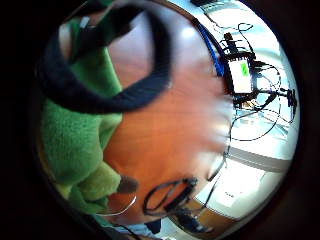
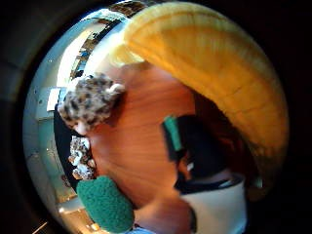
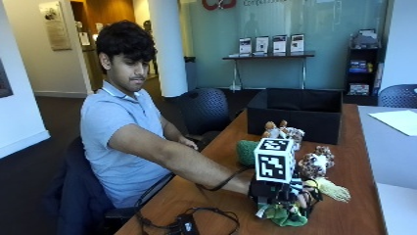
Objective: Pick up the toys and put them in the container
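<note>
In the outside view my gloved right hand (image 3: 281, 194) is low over the wooden table (image 3: 208, 193) near its front edge. Its fingers curl round a green plush toy (image 3: 287, 216), and a yellow fringed part (image 3: 333, 189) sticks out to the side. The green plush (image 1: 75, 145) lies close against the palm, and the yellow plush (image 2: 209, 63) fills much of the thumb side view. Further back lie a round green plush (image 3: 245, 152), a spotted plush (image 3: 316, 162) and a small brown-and-white toy (image 3: 283, 131). The black container (image 3: 296, 113) stands open behind them.
A black cable and a small device (image 3: 188, 226) lie at the table's front edge by the person's forearm. A white sheet (image 3: 397, 120) lies on the grey table to the right. The person's bare left hand rests near the table's left edge.
</note>
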{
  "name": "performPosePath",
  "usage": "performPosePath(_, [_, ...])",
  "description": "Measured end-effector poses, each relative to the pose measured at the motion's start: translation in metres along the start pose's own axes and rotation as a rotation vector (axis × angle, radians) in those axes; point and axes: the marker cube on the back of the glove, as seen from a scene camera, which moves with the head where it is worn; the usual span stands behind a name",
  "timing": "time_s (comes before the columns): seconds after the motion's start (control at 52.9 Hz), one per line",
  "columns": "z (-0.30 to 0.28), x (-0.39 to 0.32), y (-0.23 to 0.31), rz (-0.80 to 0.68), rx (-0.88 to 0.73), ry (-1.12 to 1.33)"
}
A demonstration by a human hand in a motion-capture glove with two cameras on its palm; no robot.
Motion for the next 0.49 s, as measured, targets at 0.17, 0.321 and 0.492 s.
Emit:
performPosePath(0.17, [-0.016,-0.012,-0.002,-0.104,0.084,0.083])
performPosePath(0.321, [-0.063,-0.033,-0.004,-0.141,0.126,0.017])
performPosePath(0.492, [-0.174,-0.093,-0.006,-0.225,0.254,-0.052])
